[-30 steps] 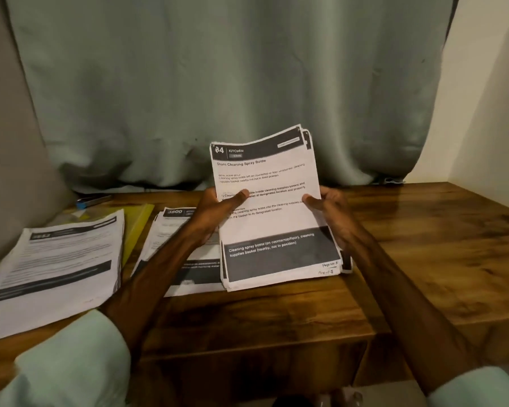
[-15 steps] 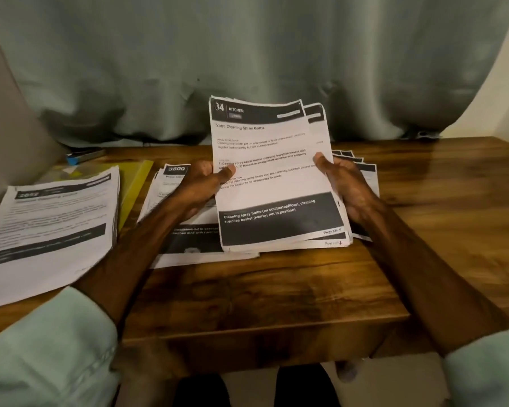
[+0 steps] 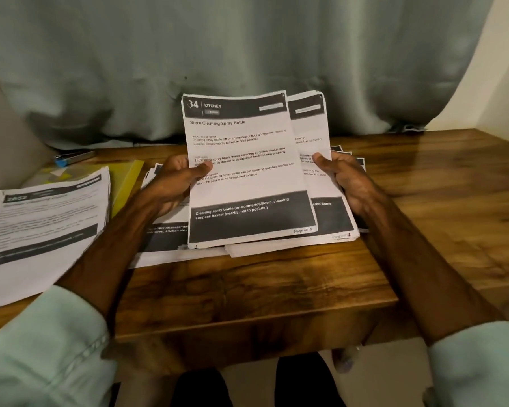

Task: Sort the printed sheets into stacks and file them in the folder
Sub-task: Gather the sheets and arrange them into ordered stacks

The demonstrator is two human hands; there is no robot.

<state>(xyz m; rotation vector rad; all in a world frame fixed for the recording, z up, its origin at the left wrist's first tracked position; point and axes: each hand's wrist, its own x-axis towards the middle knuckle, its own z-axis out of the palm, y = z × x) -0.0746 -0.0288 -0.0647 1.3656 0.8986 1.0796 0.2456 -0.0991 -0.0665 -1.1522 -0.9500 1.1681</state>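
Left hand [image 3: 171, 183] pinches front sheet [image 3: 247, 168] | right hand [image 3: 347, 180] grips fanned sheets [image 3: 318, 142] behind | both upright over wooden table [image 3: 276, 283]

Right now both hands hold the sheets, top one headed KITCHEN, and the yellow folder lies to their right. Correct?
One slip: in the head view the yellow folder lies to their left, partly under another stack. The left hand and right hand do hold the sheets, top one headed KITCHEN.
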